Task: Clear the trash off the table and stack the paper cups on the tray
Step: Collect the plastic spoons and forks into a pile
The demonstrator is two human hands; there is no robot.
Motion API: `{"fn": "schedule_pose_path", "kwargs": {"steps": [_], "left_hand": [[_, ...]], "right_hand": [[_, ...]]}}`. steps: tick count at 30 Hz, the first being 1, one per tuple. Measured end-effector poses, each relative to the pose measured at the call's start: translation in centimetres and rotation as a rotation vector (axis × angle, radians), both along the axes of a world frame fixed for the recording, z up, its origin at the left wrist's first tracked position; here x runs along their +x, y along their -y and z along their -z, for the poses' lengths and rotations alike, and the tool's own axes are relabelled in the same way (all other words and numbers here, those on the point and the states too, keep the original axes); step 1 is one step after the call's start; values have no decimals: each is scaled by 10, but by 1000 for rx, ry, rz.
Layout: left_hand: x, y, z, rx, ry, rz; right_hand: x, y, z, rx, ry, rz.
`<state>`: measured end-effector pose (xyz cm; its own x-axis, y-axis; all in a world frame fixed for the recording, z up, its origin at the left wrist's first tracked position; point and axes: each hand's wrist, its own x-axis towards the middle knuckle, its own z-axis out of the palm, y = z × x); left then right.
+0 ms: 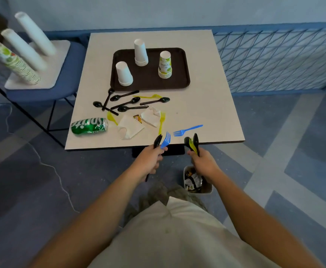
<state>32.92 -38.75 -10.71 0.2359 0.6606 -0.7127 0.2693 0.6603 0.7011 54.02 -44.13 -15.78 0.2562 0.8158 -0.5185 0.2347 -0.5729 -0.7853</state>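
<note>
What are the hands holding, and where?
The left hand grips a blue fork and a black utensil by their handles; the right hand grips black and yellow utensils by their handles.

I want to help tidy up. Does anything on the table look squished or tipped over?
Yes. The green Sprite can lies on its side at the table's near-left corner and looks dented. A crumpled napkin lies to its right.

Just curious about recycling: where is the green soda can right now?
In the head view, the green soda can lies on its side at the near-left corner of the table, just left of a white napkin.
</note>
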Motion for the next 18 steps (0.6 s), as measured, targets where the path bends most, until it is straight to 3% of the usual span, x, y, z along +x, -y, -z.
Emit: {"fn": "schedule_pose_path", "kwargs": {"steps": [4, 8, 18], "left_hand": [[15, 24, -7, -140, 40, -12], [39, 46, 9, -193, 25, 17], [135, 98, 66, -210, -111, 80]], "right_hand": [[22, 29, -7, -97, -5, -17], [56, 56, -2, -243, -221, -12], [173, 109, 31, -408, -124, -229]]}}
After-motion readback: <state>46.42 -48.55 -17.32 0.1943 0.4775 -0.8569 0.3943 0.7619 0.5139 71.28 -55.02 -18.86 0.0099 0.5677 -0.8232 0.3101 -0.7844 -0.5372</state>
